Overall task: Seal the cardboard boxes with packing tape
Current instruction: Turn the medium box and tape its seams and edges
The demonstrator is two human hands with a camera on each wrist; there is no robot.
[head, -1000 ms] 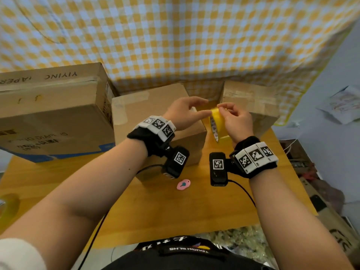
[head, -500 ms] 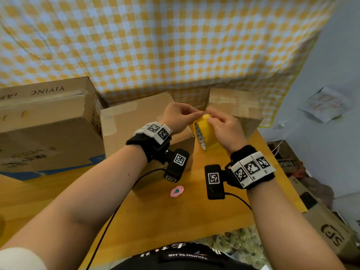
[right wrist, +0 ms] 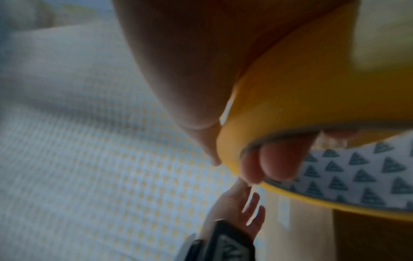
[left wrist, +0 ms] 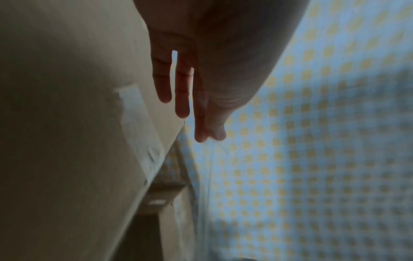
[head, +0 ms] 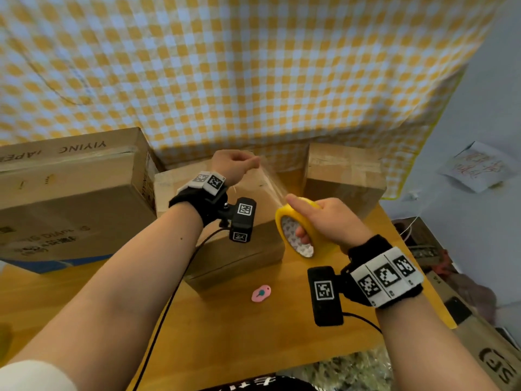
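My right hand (head: pixel 296 217) grips a yellow roll of packing tape (head: pixel 282 224), thumb on its rim and fingers (right wrist: pixel 274 164) through the printed core (right wrist: pixel 357 169). A clear strip of tape (head: pixel 270 182) runs up and left from the roll to my left hand (head: pixel 253 162), which pinches its end between thumb and forefinger. The left wrist view shows that pinch (left wrist: pixel 210 137) with the other fingers straight. Both hands are above the middle cardboard box (head: pixel 231 255), which has old tape on its top (left wrist: pixel 138 127).
A large printed box (head: pixel 70 198) stands at the left and a smaller taped box (head: pixel 344 176) at the back right. A small pink object (head: pixel 260 293) lies on the wooden table (head: pixel 253 340). Yellow checked cloth (head: pixel 253 80) hangs behind. Clutter lies on the floor at the right.
The hands, together on the roll before, have drawn apart. The left hand went up and back with the tape end, the right came toward me with the roll, and a strip has unrolled.
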